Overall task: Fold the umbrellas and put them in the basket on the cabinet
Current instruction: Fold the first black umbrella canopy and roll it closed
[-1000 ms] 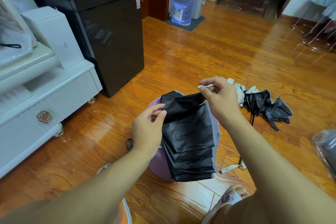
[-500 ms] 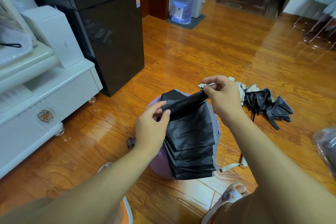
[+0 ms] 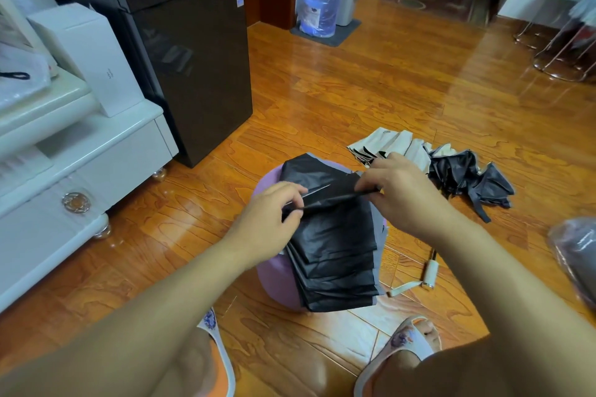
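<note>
A purple umbrella with black lining (image 3: 335,251) hangs in front of me, its panels stacked in flat pleats. My left hand (image 3: 274,219) pinches the left end of the top fold. My right hand (image 3: 396,193) pinches the right end of the same fold, pulling it taut. A second umbrella, beige outside and black inside (image 3: 451,167), lies crumpled on the wooden floor behind my right hand, its beige handle (image 3: 430,272) pointing towards me. The white cabinet (image 3: 96,151) stands at the left. No basket is in view.
A black fridge (image 3: 193,68) stands beside the cabinet, with a white box (image 3: 93,58) on the cabinet top. A water jug (image 3: 319,0) stands far back. A chair's metal legs (image 3: 561,51) are at far right. My slippered feet (image 3: 406,342) are below.
Both hands have lowered the top fold and drawn it flatter across the pleated stack. The right hand has come down from the panel's corner to the fold line.
</note>
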{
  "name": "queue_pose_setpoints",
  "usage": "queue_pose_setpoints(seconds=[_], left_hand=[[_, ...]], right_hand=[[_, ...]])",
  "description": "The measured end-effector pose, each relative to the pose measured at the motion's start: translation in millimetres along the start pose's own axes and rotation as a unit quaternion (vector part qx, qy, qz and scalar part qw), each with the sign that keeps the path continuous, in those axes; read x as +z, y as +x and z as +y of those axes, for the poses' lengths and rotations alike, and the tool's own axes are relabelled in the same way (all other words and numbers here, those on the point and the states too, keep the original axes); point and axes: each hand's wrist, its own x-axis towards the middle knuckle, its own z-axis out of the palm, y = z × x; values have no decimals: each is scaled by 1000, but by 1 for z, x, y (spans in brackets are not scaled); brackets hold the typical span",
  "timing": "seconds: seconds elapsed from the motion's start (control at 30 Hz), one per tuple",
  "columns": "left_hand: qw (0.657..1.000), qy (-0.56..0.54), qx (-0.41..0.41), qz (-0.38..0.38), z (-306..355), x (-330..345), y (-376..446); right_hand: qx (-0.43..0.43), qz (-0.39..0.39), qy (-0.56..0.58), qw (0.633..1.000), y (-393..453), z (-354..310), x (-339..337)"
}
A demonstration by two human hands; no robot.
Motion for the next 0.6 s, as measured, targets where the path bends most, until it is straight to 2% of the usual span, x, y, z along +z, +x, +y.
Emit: queue_pose_setpoints(seconds=[0.1, 0.2, 0.33, 0.4, 0.43, 0.47, 0.53, 0.57, 0.6], left_hand=[[993, 74, 89, -37, -6, 8, -8], [982, 121, 126, -76, -8, 23, -20], [950, 219, 168, -146, -16, 48, -38], [936, 246, 170, -184, -17, 54, -45], [934, 247, 167, -196, -16, 55, -48], [934, 244, 163, -204, -16, 54, -51], [939, 224, 155, -209, -16, 51, -55], [943, 212, 149, -209, -17, 48, -56], [946, 201, 143, -209, -18, 45, -57]], right_hand=[[-42, -15, -75, 996, -22, 4, 11], [-78, -58, -104, 990, -47, 6, 32], [-89, -178, -140, 970, -67, 12, 61], [-56, -235, -133, 961, -59, 11, 60], [-18, -233, -106, 966, -51, 7, 54], [26, -199, -63, 978, -40, 3, 47], [107, -73, 36, 991, -15, -6, 34], [150, -35, 74, 985, 0, -7, 30], [193, -37, 100, 975, 17, -7, 28]])
